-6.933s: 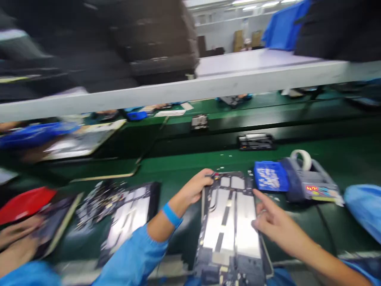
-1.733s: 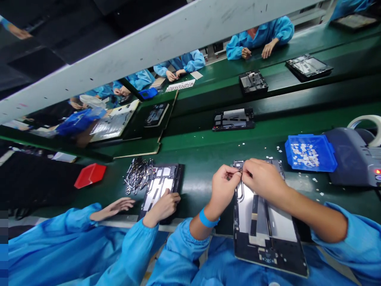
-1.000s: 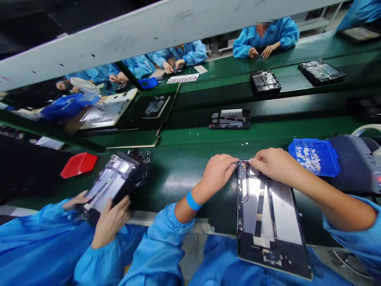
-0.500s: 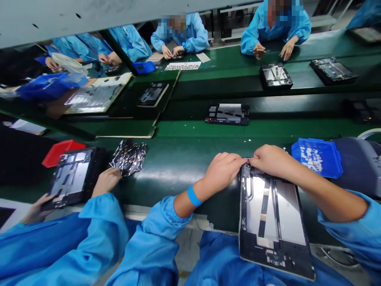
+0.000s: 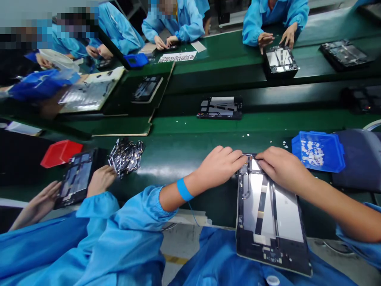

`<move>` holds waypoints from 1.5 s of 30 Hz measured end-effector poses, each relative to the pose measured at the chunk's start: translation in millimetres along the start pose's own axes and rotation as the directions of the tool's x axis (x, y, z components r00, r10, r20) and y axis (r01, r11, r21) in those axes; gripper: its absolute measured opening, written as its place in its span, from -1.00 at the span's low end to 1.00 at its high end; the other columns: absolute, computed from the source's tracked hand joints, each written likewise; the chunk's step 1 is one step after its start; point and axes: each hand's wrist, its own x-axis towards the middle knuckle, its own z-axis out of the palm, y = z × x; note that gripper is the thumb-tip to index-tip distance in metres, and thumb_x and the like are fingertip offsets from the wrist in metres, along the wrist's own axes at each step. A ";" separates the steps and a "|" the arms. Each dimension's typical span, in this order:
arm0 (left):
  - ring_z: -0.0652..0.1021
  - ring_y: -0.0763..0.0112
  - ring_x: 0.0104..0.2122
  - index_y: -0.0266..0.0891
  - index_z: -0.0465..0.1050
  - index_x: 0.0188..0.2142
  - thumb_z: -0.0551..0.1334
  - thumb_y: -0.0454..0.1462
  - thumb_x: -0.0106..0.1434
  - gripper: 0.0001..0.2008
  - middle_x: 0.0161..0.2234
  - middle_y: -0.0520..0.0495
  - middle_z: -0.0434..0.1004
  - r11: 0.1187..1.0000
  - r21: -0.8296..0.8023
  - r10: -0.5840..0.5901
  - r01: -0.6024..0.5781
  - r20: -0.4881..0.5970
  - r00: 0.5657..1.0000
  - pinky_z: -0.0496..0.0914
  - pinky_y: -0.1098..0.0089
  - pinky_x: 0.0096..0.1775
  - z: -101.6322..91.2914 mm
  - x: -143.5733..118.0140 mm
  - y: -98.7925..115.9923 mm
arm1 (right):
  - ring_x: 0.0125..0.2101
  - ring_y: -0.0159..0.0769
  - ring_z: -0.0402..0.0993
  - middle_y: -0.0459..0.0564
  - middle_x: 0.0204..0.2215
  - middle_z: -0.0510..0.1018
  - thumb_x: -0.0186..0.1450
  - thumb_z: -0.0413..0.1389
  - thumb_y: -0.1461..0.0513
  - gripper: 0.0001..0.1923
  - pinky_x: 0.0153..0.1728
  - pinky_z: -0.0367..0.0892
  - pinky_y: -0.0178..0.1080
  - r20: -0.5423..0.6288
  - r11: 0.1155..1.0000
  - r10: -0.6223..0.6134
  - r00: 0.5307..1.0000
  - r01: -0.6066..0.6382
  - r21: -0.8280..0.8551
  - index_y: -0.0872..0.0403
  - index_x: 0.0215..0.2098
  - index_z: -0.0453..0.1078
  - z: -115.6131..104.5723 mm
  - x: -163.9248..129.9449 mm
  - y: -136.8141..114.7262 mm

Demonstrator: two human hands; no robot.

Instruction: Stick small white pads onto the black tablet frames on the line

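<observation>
An opened tablet [image 5: 257,212], its silver and black innards facing up, lies tilted with its far end on the green bench and its near end over my lap. My left hand [image 5: 222,167] is closed at its far left corner, fingertips on the edge. Along the far edge, a little to the right, my right hand [image 5: 279,165] grips the tablet with bent fingers, thumb side on the inner face. Whatever small part may lie under the fingertips is hidden. A blue band [image 5: 184,189] circles my left wrist.
A blue bin [image 5: 335,153] of small white pieces stands right of my right hand, with white scraps beside it. Leftward lie a heap of small metallic parts [image 5: 126,157], a red bin [image 5: 61,153] and a co-worker's hand [image 5: 101,179]. Another opened tablet [image 5: 220,108] rests farther back.
My right hand has shifted right along the tablet's far edge, away from the left fingertips, and its pinch has loosened. Across the bench, a co-worker's hands have come to a stack of tablets.
</observation>
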 end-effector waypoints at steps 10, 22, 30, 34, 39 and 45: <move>0.46 0.21 -0.12 -0.24 0.41 0.28 0.05 -0.29 0.57 -0.63 0.16 -0.21 0.55 0.999 -0.027 0.030 -0.027 0.094 0.995 0.27 0.20 -0.18 8.9 -3.7 -2.0 | -0.28 -0.16 0.28 0.06 -0.23 0.50 0.48 0.05 0.33 -0.62 -0.30 0.19 -0.20 0.069 0.969 -0.160 0.985 0.170 -0.178 0.05 0.21 0.50 3.9 -11.4 -2.7; 0.47 0.17 -0.07 -0.21 0.40 0.33 0.05 -0.33 0.53 -0.56 0.24 -0.23 0.52 0.990 -0.140 0.044 -0.020 0.173 0.984 0.30 0.17 -0.10 -0.6 -5.6 -13.0 | -0.27 -0.17 0.26 0.10 -0.18 0.51 0.46 0.02 0.37 -0.57 -0.29 0.15 -0.19 0.071 0.961 -0.195 0.978 0.205 -0.188 0.06 0.24 0.47 3.5 -11.3 -3.9; 0.51 0.21 0.07 -0.13 0.52 0.22 0.11 -0.44 0.37 -0.51 0.23 -0.09 0.56 0.908 -0.393 -0.104 0.142 0.117 0.988 0.35 0.17 0.08 8.8 -13.2 -14.6 | -0.31 -0.20 0.27 0.06 -0.22 0.49 0.39 0.07 0.41 -0.50 -0.29 0.11 -0.19 0.149 0.923 -0.275 0.950 0.304 -0.237 -0.05 0.23 0.48 1.2 -8.1 -5.3; 0.54 0.20 0.09 -0.17 0.55 0.16 0.11 -0.43 0.40 -0.58 0.16 -0.14 0.61 0.884 -0.415 -0.204 0.213 0.067 0.977 0.38 0.14 0.12 11.6 -17.0 -9.0 | -0.33 -0.22 0.29 0.04 -0.24 0.47 0.37 0.09 0.41 -0.49 -0.32 0.11 -0.21 0.181 0.936 -0.249 0.951 0.284 -0.206 -0.09 0.21 0.49 2.3 2.5 -7.8; 0.50 0.11 0.17 -0.22 0.42 0.30 0.15 -0.35 0.42 -0.53 0.24 -0.25 0.50 0.809 -0.501 -0.320 0.307 0.063 0.945 0.39 0.02 0.20 14.1 -18.3 -0.2 | -0.21 -0.21 0.48 0.04 -0.17 0.57 0.51 -0.06 0.29 -0.56 -0.21 0.36 -0.19 0.092 0.980 -0.142 0.986 0.127 0.153 -0.09 0.20 0.52 -19.1 -6.0 -0.9; 0.55 0.19 0.17 -0.19 0.32 0.36 0.04 0.00 0.54 -0.46 0.35 -0.31 0.37 0.237 -0.918 -0.544 0.318 0.146 0.826 0.44 0.12 0.21 58.2 -5.0 15.8 | 0.05 0.03 0.57 0.11 0.03 0.62 0.50 0.04 0.04 -0.64 0.13 0.45 0.09 -0.284 0.856 0.479 0.830 -0.371 0.360 -0.11 0.13 0.54 -37.3 -113.7 9.2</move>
